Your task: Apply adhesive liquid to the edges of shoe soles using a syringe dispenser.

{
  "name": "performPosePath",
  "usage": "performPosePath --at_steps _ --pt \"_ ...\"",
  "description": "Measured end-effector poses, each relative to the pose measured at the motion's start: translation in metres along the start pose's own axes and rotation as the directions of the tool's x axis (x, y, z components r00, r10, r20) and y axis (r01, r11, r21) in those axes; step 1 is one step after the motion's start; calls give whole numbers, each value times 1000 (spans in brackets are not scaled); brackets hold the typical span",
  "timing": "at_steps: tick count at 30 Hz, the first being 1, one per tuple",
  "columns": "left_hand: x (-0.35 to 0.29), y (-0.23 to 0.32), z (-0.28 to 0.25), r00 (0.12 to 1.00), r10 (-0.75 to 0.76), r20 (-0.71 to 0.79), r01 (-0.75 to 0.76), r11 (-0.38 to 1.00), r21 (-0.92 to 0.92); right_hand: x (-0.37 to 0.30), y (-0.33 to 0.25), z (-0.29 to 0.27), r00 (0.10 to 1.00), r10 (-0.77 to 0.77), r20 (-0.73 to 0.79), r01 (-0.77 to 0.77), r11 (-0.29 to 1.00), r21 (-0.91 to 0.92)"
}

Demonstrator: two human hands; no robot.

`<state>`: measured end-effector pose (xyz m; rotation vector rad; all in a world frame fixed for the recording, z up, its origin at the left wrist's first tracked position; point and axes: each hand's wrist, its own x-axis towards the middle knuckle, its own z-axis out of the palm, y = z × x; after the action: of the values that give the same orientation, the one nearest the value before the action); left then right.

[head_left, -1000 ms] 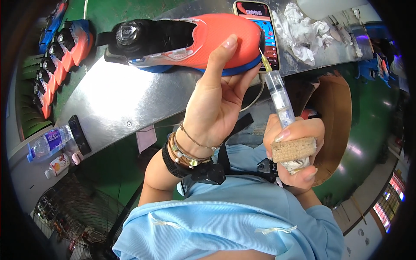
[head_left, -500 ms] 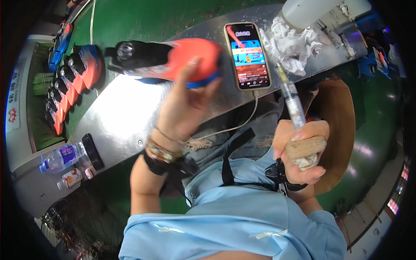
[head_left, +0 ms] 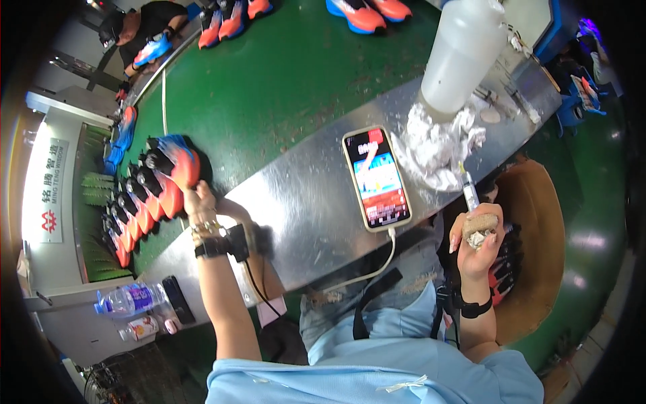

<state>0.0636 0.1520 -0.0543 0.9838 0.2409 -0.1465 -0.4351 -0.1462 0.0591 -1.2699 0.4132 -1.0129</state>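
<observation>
My left hand (head_left: 200, 204) grips the toe of an orange, blue and black sneaker (head_left: 180, 163) at the near end of a row of similar sneakers (head_left: 148, 190) on the green surface. That sneaker is partly blurred. At the right, my right hand (head_left: 476, 252) is closed round a syringe (head_left: 470, 194) with a yellowish tip pointing up and away. A tan, rough-looking block (head_left: 482, 224) with whitish crumpled stuff under it sits in the same hand; what it is I cannot tell. Crumpled white paper (head_left: 437, 145) lies just beyond the syringe tip.
A phone (head_left: 378, 178) with a cable lies on the metal ledge (head_left: 296, 222), near a large translucent bottle (head_left: 461, 60). A cardboard box (head_left: 538, 256) holding sneakers stands at right. Drink bottles (head_left: 134, 298) lie at left. More sneakers (head_left: 232, 17) and another person (head_left: 145, 34) are farther off.
My left hand has carried the sneaker left, from over the metal ledge to the row's near end. My right hand still holds the syringe and block. The view has shifted, showing more of the green surface.
</observation>
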Motion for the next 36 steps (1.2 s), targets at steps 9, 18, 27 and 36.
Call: performPosePath --at_steps 9,18,27,36 --pt "-90 -117 252 695 -483 533 453 870 197 17 40 -26 995 83 -58 -82 996 34" --pt "-83 -277 459 382 -768 513 671 613 418 18 29 -37 993 97 -62 -99 994 -33" --pt "-36 -226 406 832 -383 401 182 872 455 20 18 -32 999 40 5 -40 999 7" --pt "-234 -3 87 774 -450 446 227 854 468 24 10 -36 994 51 98 -50 999 -15"
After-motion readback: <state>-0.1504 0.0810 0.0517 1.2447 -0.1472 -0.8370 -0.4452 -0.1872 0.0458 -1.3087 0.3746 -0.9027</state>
